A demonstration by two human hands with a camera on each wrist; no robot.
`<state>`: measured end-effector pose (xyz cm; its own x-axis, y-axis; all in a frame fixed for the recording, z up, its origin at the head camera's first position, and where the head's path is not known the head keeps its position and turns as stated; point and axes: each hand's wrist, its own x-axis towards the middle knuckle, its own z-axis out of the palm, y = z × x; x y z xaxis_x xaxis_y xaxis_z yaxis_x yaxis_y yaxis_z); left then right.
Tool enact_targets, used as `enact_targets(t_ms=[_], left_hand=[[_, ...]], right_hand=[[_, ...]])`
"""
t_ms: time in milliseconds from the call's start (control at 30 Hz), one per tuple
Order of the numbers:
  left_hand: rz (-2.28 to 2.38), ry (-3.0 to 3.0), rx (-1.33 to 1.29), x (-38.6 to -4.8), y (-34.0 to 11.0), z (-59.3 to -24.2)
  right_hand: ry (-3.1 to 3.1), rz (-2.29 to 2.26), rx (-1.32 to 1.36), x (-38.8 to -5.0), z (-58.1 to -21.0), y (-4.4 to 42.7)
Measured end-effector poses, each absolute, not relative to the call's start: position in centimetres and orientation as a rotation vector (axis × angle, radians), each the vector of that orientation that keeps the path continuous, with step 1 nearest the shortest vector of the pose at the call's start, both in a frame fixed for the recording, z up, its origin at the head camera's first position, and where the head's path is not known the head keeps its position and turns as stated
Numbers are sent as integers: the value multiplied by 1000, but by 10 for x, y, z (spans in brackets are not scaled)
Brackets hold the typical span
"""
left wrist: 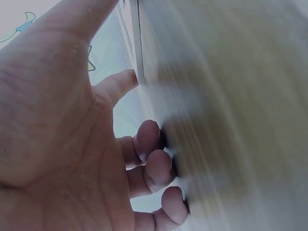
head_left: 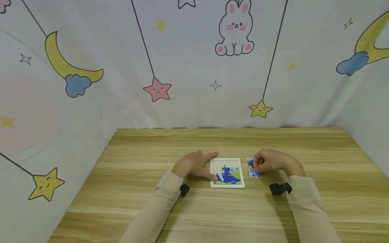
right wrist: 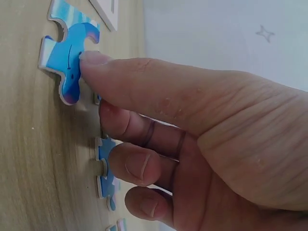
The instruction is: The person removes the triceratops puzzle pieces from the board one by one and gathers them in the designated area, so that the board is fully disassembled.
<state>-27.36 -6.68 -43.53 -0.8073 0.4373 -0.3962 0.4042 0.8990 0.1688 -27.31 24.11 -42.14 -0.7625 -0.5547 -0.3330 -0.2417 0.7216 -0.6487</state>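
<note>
A square puzzle board (head_left: 242,182) with a pale rim lies on the table, partly filled with pieces of a blue dinosaur picture. My left hand (head_left: 194,164) is at its left side: the thumb lies over the lower left part and the index finger touches the upper left edge. In the left wrist view the other fingers (left wrist: 159,166) are bent against the tabletop. My right hand (head_left: 271,160), just right of the board, pinches a blue puzzle piece (right wrist: 72,55) with a drawn face, thumb on its edge. Another blue piece (right wrist: 105,168) lies beyond the fingers, partly hidden.
The wooden table (head_left: 212,216) reaches back to a white cloth wall (head_left: 194,111) printed with stars, moons and a rabbit. Black wrist devices sit at both sleeves, the right one (head_left: 278,189) hanging low over the tabletop. A further piece (right wrist: 115,226) peeks in at the bottom.
</note>
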Motion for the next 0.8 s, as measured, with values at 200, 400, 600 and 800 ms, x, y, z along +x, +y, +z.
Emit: enact_targets(t_ms=[200, 400, 600, 800], left_hand=[[102, 2631, 613, -274, -66, -436], [93, 2629, 610, -274, -66, -435], [104, 2626, 587, -274, -67, -437], [97, 2634, 611, -275, -67, -436]], right_hand=[[2420, -811, -621, -273, -419, 237], [2440, -873, -758, -275, -419, 217], [2408, -890, -868, -274, -428, 193], [2361, -881, -862, -271, -434, 177]])
